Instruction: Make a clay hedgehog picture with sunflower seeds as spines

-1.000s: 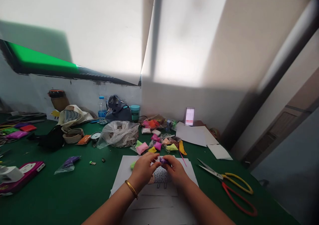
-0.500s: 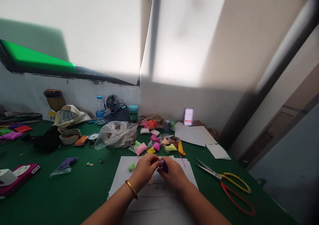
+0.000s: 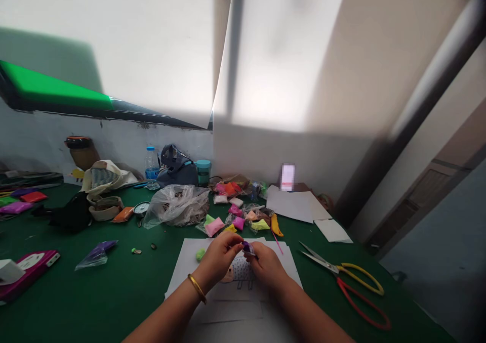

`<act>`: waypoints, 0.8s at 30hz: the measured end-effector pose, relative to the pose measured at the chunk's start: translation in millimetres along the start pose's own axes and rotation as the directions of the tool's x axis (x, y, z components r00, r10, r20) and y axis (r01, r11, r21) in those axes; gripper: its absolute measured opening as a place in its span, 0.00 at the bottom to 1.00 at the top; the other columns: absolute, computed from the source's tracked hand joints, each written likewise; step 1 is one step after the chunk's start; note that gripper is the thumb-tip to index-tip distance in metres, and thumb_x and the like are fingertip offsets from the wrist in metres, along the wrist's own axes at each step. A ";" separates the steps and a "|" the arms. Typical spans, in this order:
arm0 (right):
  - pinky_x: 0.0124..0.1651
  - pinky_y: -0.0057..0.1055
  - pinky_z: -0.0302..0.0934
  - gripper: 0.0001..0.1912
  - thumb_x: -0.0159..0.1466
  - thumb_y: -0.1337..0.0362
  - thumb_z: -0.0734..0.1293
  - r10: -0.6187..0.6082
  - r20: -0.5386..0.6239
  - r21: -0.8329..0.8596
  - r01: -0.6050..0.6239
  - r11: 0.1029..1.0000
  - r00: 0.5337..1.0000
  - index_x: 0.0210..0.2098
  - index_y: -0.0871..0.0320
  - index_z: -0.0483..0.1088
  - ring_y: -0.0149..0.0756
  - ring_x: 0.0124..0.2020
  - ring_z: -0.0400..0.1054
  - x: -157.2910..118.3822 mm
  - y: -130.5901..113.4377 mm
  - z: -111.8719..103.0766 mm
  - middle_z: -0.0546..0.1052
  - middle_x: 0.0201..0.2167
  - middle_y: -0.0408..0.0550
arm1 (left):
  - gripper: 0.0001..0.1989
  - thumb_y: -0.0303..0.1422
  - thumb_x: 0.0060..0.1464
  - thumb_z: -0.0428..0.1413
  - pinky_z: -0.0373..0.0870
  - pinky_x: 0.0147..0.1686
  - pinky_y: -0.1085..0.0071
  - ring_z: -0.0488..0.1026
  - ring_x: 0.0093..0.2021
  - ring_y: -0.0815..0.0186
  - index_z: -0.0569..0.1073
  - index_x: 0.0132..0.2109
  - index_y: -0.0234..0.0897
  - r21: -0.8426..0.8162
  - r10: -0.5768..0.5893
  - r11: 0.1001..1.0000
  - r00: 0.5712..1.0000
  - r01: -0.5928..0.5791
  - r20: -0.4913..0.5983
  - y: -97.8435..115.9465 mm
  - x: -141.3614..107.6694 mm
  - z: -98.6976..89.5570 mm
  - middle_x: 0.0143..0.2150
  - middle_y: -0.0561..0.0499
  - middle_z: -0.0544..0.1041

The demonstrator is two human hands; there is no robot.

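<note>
My left hand [image 3: 222, 256] and my right hand [image 3: 267, 266] meet above the white paper, both closed with fingertips on a small purple packet [image 3: 248, 248]. It looks like soft modelling clay in clear wrapping, though fingers hide part of it. Under my hands, the paper [image 3: 180, 277] carries a drawn animal [image 3: 242, 269] with a dotted body, thin legs and a peach-coloured head. A light green clay lump [image 3: 200, 254] lies on the paper just left of my left hand. A gold bangle circles my left wrist.
Large scissors [image 3: 336, 269] lie partly open at right. Coloured clay packets [image 3: 238, 223], a clear plastic bag [image 3: 182, 206] and a water bottle [image 3: 151, 170] stand or lie behind. At left are a purple packet [image 3: 97, 254] and a magenta device [image 3: 32, 272].
The purple packet has turned between my fingers, so its shiny wrapping shows more. My hands have shifted slightly apart, and more of the drawn animal is visible.
</note>
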State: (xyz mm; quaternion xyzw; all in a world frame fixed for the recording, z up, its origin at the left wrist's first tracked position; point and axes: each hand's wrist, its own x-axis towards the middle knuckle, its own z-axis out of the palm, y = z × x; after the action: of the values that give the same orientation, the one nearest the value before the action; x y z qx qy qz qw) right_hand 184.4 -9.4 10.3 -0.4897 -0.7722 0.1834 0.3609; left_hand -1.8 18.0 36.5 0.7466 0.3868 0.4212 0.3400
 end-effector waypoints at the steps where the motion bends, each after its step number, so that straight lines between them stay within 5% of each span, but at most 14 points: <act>1: 0.37 0.31 0.60 0.14 0.68 0.58 0.58 0.001 0.003 -0.005 -0.001 1.000 1.000 0.35 0.56 0.72 0.39 0.34 0.70 0.1 -0.1 -0.1 0.77 0.33 0.49 | 0.08 0.36 0.56 0.57 0.71 0.43 0.66 0.74 0.42 0.61 0.77 0.41 0.40 -0.001 0.007 1.000 1.000 -0.007 0.011 0.0 -0.5 0.4 0.40 0.49 0.77; 9: 0.37 0.32 0.59 0.13 0.68 0.57 0.59 0.054 0.044 0.019 -0.055 0.998 0.998 0.34 0.56 0.70 0.39 0.34 0.69 -0.2 0.8 2.4 0.75 0.32 0.48 | 0.09 0.33 0.54 0.59 0.71 0.40 0.68 0.74 0.39 0.63 0.76 0.43 0.39 -0.049 -0.048 0.997 0.997 0.051 0.068 1.5 -0.4 2.9 0.40 0.49 0.77; 16: 0.52 0.40 0.61 0.21 0.70 0.50 0.57 -0.098 0.116 0.337 0.054 0.940 0.988 0.54 0.55 0.67 0.45 0.49 0.67 1.3 3.2 1.8 0.74 0.49 0.52 | 0.06 0.33 0.51 0.59 0.71 0.40 0.66 0.74 0.38 0.61 0.75 0.38 0.38 -0.044 -0.042 0.998 0.999 0.044 0.028 6.5 6.4 -8.5 0.36 0.50 0.76; 24: 0.39 0.34 0.61 0.12 0.68 0.56 0.59 0.003 -0.019 0.217 0.001 0.976 1.000 0.36 0.56 0.70 0.38 0.36 0.67 4.6 10.6 2.0 0.72 0.33 0.46 | 0.10 0.30 0.51 0.59 0.70 0.39 0.68 0.73 0.39 0.62 0.76 0.43 0.39 0.126 -0.050 0.991 0.996 0.041 0.072 9.9 2.9 -7.4 0.39 0.50 0.77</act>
State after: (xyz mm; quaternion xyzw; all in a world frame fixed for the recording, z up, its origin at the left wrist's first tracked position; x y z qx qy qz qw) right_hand 188.3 -0.3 4.0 -0.4494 -0.7438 0.2622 0.4196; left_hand -4.6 17.3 49.0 0.7725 0.4162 0.3601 0.3167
